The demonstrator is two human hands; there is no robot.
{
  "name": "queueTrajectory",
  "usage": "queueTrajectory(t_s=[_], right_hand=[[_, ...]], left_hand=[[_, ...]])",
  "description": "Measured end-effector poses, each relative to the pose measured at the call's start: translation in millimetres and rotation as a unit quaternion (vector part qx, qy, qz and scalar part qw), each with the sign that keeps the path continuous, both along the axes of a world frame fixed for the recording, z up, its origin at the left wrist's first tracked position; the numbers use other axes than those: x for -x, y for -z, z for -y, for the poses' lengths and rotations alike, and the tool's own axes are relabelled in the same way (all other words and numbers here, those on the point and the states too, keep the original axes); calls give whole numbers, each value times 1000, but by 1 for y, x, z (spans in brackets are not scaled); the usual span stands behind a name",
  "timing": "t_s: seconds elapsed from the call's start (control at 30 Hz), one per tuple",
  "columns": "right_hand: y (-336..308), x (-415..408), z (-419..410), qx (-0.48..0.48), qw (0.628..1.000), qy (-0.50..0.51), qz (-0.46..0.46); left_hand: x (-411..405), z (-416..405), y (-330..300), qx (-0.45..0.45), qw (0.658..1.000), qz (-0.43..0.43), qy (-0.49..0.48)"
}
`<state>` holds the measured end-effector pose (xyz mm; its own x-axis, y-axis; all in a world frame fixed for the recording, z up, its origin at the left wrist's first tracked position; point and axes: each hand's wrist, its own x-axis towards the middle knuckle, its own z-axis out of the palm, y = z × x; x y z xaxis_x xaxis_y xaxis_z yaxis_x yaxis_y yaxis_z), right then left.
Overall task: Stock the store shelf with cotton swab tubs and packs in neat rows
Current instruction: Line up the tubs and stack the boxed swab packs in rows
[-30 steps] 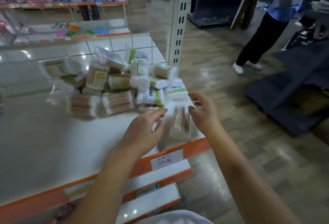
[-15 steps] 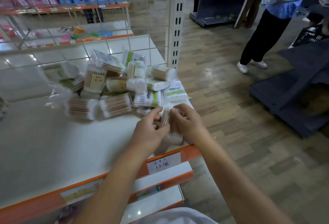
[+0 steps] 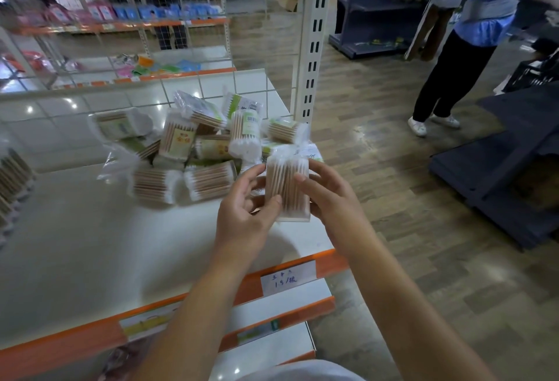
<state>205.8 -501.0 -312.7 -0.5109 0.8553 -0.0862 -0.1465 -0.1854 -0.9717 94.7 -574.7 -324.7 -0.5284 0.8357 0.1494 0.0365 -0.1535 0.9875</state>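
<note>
While both hands hold it upright above the near right part of the white shelf board with its orange front edge (image 3: 90, 259), the clear plastic pack of wooden-stemmed cotton swabs (image 3: 287, 190) looks ready to be set down. The left hand (image 3: 245, 214) pinches its left side between thumb and curled fingers; the right hand (image 3: 329, 199) wraps round its right side. To place it well, I would judge, they should stand it square to the shelf front, snug against a neighbour, starting a row away from the heap. That jumbled heap of swab packs and tubs (image 3: 205, 150) lies just beyond the hands, each clear wrapper packed tight with swabs. A tidy row of similar packs (image 3: 12, 181) shows at the far left edge.
</note>
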Motion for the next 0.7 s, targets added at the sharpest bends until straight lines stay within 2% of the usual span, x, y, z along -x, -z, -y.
queueTrajectory(t_s=[0.2, 0.37, 0.47, 0.53, 0.63, 0.7], right_hand=[[0, -7, 1, -6, 1000, -4, -8], [-2, -13, -1, 10, 998, -4, -59], [-1, -13, -1, -8, 998, -2, -64], [0, -11, 1, -24, 998, -4, -59], [-3, -9, 3, -39, 997, -23, -67], [-7, -6, 6, -44, 996, -23, -80]], left_hand=[[-3, 2, 0, -21, 1000, 7, 7], [-3, 4, -1, -24, 999, 4, -27], [-1, 6, -4, -19, 999, -28, -30], [0, 8, -7, -6, 999, -48, -8], [3, 13, -13, -7, 997, 18, 71], [4, 17, -17, -2, 994, 12, 110]])
